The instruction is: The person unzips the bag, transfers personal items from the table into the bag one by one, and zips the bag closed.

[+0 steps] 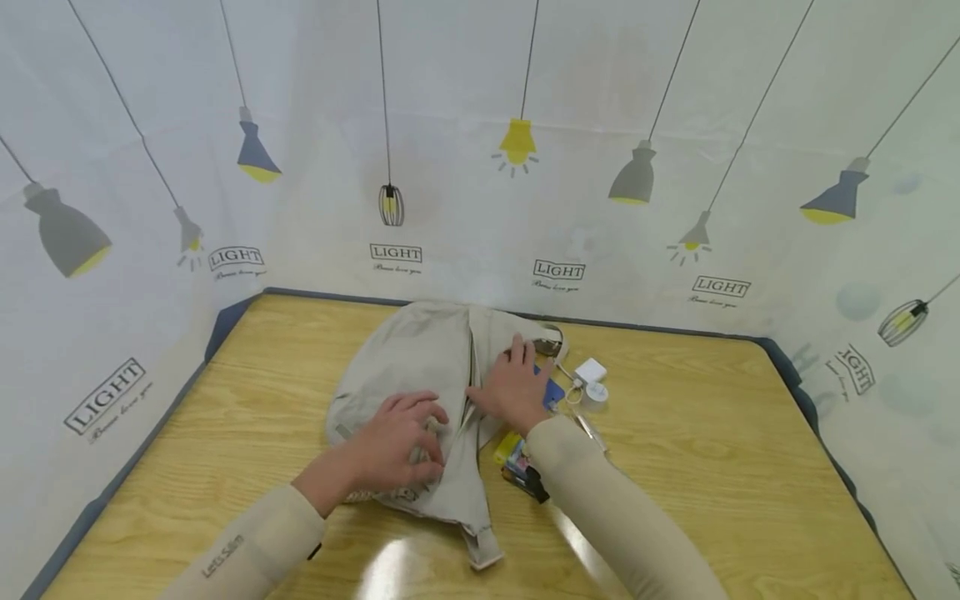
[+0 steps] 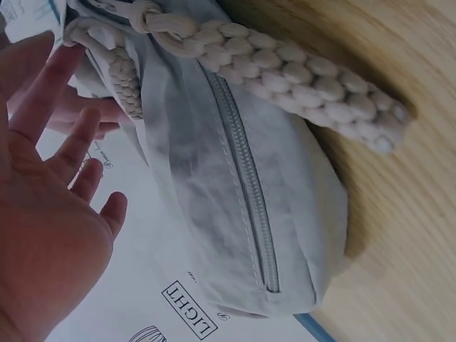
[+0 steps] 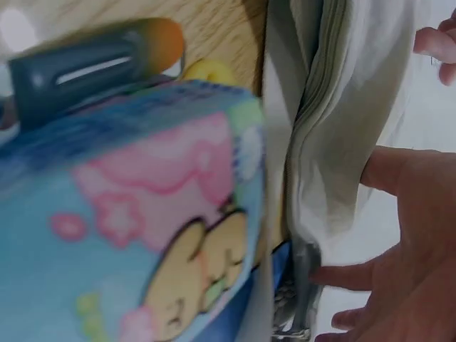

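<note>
Two hands in view, one left hand [image 1: 393,446] and one right hand [image 1: 513,390], with two sleeves [image 1: 255,546]. Beneath, one table [image 1: 712,500], bearing one bag [image 1: 412,358]; in the left wrist view, one straight zip [image 2: 246,185]. Beside the bag, counting singly: one white block [image 1: 590,370], one white round piece [image 1: 596,392], at least one white cable [image 1: 573,393], one blue flat item [image 1: 553,390], one slim silvery item [image 1: 589,430], one cartoon-printed packet [image 3: 185,214] and one dark tube [image 3: 92,68]. On the backdrop [image 1: 457,83], nine printed lamps [image 1: 517,143] and six boxed LIGHT labels [image 1: 396,253].
</note>
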Motion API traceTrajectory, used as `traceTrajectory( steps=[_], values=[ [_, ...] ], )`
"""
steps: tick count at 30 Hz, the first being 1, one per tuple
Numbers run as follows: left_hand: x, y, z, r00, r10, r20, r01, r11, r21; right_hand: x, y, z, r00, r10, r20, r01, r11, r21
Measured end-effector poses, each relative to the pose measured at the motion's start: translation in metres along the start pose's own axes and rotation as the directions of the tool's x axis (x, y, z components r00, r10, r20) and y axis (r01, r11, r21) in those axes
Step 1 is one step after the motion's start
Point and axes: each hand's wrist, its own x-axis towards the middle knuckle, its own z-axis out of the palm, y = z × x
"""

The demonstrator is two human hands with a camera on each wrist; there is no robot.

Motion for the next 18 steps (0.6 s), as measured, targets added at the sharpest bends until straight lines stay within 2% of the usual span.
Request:
traceTrajectory(
  steps=[4, 8, 12, 18],
  values=[
    [0.011, -0.001, -0.002, 0.994, -0.046, -0.099, 0.05, 0.998, 0.038, 0.001, 0.004, -0.001, 0.999, 0.003, 0.038, -0.003, 1.0, 0.018],
    [0.026, -0.002, -0.004, 0.97, -0.126, -0.207, 0.151, 0.982, 0.11, 0.003, 0.006, -0.001, 0.998, -0.004, 0.064, -0.001, 0.998, 0.068],
    [0.039, -0.004, -0.008, 0.943, -0.212, -0.255, 0.252, 0.958, 0.136, 0.005, 0.008, -0.001, 0.998, -0.016, 0.058, 0.01, 0.995, 0.1],
    [0.054, -0.008, -0.008, 0.912, -0.287, -0.292, 0.345, 0.923, 0.171, 0.006, 0.008, 0.006, 0.997, -0.082, -0.013, 0.084, 0.987, 0.138]
  ],
)
